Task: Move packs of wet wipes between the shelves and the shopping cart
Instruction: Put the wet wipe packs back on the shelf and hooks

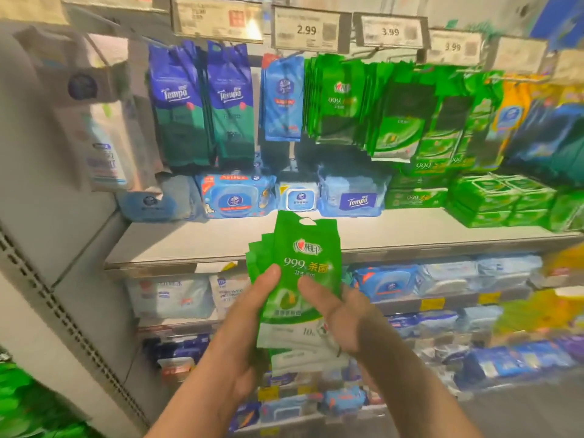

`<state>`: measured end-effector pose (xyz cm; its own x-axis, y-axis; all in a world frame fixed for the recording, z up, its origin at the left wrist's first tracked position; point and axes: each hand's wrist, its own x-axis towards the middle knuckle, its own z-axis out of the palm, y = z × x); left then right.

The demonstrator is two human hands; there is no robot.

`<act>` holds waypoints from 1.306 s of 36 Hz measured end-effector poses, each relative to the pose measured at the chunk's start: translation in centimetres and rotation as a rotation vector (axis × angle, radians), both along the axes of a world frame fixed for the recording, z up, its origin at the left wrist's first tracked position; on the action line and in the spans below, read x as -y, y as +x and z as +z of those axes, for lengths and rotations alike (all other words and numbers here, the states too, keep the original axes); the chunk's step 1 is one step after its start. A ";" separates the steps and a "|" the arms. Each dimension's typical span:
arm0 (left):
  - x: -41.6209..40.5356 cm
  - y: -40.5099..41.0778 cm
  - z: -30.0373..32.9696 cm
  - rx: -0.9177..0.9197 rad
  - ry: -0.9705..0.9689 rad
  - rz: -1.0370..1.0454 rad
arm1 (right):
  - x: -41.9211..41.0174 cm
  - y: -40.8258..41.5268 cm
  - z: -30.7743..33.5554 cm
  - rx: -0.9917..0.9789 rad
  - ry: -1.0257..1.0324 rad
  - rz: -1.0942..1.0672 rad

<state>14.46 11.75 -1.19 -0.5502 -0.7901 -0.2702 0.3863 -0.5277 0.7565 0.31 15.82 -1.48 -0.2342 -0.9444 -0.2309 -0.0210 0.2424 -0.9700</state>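
Observation:
I hold a small stack of green wet wipe packs point(298, 263) upright in front of the shelf, hang holes at the top. My left hand point(243, 317) grips the stack from the left, thumb on its front face. From the right, my right hand point(338, 320) grips it, thumb also on the front. Matching green packs point(341, 102) hang in rows on pegs above the shelf point(221, 238). The shopping cart is out of view.
Blue and green Tempo packs point(202, 102) and a blue pack point(282, 102) hang to the left. Flat blue wipe packs point(235, 197) and green bundles point(499, 197) lie along the shelf. Price tags point(311, 30) hang above. Lower shelves hold more packs.

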 end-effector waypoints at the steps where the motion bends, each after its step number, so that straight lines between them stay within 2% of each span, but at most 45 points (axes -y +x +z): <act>1: 0.6 -0.5 0.0 -0.012 0.010 0.006 | 0.7 -0.2 -0.2 -0.034 -0.018 -0.019; 3: 2.1 -1.1 0.1 -0.048 0.030 0.010 | 2.1 -0.3 -0.5 -0.105 -0.130 -0.133; 5: 3.7 -1.8 0.0 -0.074 0.023 0.014 | 3.5 -0.5 -0.5 -0.076 -0.234 -0.227; 7: 5.5 -2.3 0.0 -0.085 0.015 0.027 | 5.0 -0.7 0.0 -0.040 -0.291 -0.252; 10: 8.2 -3.0 0.3 -0.138 0.036 0.024 | 7.4 -1.1 0.8 -0.092 -0.337 -0.298; 17: 13.7 -4.5 0.6 -0.192 0.032 -0.092 | 11.4 -2.9 2.3 -0.182 -0.414 -0.304; 26: 17.3 -5.1 0.6 -0.026 -0.158 0.077 | 14.3 -4.6 2.5 -0.220 -0.447 -0.348; 31: 18.8 -7.0 2.0 -0.001 -0.105 0.130 | 14.9 -6.5 2.6 -0.280 -0.488 -0.406; 36: 18.9 -8.3 2.8 -0.078 -0.240 0.044 | 14.9 -8.9 4.8 -0.401 -0.665 -0.513; 37: 18.8 -8.8 3.1 -0.109 -0.240 0.040 | 14.9 -9.3 5.5 -0.413 -0.711 -0.520; 39: 19.0 -10.3 3.6 -0.022 -0.163 0.109 | 14.7 -10.0 6.7 -0.412 -0.802 -0.531; 42: 18.6 -11.5 3.0 -0.080 -0.121 0.130 | 14.3 -11.1 8.4 -0.450 -0.916 -0.511; 47: 18.3 -12.2 4.2 -0.126 -0.226 0.151 | 14.5 -12.7 10.6 -0.592 -1.001 -0.487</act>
<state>2.27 -6.57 3.01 -0.4399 -0.8979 -0.0153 0.5458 -0.2808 0.7895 -12.38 1.35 9.14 -0.4291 -0.4316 0.7935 -0.6300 -0.4866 -0.6053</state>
